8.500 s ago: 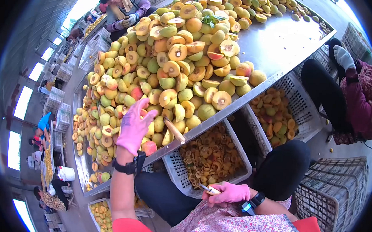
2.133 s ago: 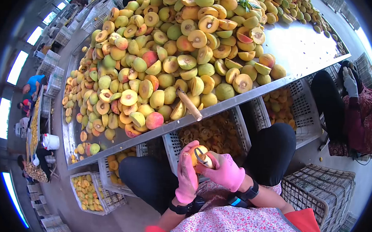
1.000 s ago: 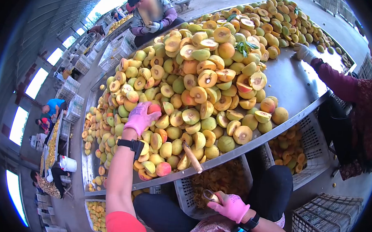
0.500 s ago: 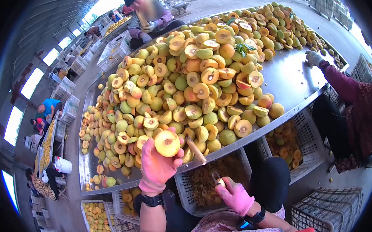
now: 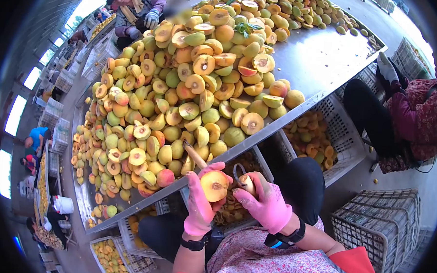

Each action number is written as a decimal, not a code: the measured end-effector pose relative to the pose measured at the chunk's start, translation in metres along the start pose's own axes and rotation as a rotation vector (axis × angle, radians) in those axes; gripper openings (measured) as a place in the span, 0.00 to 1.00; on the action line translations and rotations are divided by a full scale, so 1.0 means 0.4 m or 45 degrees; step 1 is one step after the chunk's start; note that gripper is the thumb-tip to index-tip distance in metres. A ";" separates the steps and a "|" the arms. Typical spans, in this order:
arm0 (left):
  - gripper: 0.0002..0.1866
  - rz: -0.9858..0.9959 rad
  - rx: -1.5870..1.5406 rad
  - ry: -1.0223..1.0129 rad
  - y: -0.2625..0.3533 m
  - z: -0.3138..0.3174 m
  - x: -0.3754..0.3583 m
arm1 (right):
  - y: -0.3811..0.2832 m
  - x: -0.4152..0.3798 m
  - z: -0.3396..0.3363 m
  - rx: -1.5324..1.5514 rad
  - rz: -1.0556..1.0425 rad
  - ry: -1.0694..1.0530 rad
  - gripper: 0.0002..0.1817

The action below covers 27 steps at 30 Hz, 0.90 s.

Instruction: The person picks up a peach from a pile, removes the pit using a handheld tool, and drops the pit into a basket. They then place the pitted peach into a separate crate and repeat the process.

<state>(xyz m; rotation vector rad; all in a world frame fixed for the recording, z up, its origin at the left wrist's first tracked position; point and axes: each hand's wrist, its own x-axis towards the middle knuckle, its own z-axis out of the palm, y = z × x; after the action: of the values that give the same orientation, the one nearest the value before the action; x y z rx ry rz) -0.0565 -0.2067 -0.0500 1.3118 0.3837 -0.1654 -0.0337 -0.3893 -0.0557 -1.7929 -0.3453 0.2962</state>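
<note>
Fingers [image 5: 193, 184] of the left hand [image 5: 199, 206], in a stained pink glove, are curled part-way closed around a fruit half [image 5: 214, 186], gripping it by its sides. Its broad, round cut face is turned up, smooth and yellow-orange, with a brownish, rough-looking centre and a thin edge of skin. It is held over the near edge of the counter [image 5: 324, 60], just beside the right hand [image 5: 269, 204]. That hand, also in pink, is closed around the pale handle of a looped tool [image 5: 238, 172], whose dark curved metal loop stands out near the cut face. Black bands circle both wrists. Just beyond the left hand, a wooden-handled tool [image 5: 196, 156] lies across the counter's raised metal rim, its far end among the fruit. A large heap of fruit [image 5: 181, 86] covers much of the counter, yellow, green and red-blushed, many pieces halved with cut faces showing, and green leaves [image 5: 247, 27] lie on it. Below the rim, one crate [image 5: 263, 163] holds curled scraps and another crate [image 5: 347, 147] holds fruit pieces. At the heap's far left side sits a person [image 5: 138, 8] in gloves; at the right, another person's gloved hand [image 5: 387, 68] is raised.
</note>
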 end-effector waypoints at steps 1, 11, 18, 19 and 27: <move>0.45 -0.010 0.007 -0.001 -0.010 0.006 -0.002 | 0.000 -0.001 -0.002 0.122 0.151 0.013 0.19; 0.25 0.014 -0.919 -0.014 -0.067 0.026 0.008 | 0.016 -0.094 0.045 -0.079 0.009 -0.157 0.19; 0.17 0.168 -0.929 0.121 -0.081 0.070 0.013 | 0.011 -0.088 0.078 -0.132 -0.032 -0.072 0.20; 0.16 0.213 -0.927 0.115 -0.081 0.071 0.013 | 0.010 -0.087 0.078 -0.115 -0.038 -0.047 0.20; 0.15 0.349 -0.810 0.065 -0.084 0.067 0.006 | 0.020 -0.086 0.091 -0.212 -0.055 -0.083 0.18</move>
<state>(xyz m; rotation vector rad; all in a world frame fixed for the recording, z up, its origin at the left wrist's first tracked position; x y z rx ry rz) -0.0605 -0.2408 -0.0757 0.7272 0.2635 0.2098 -0.0788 -0.3718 -0.0716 -1.9392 -0.4658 0.3031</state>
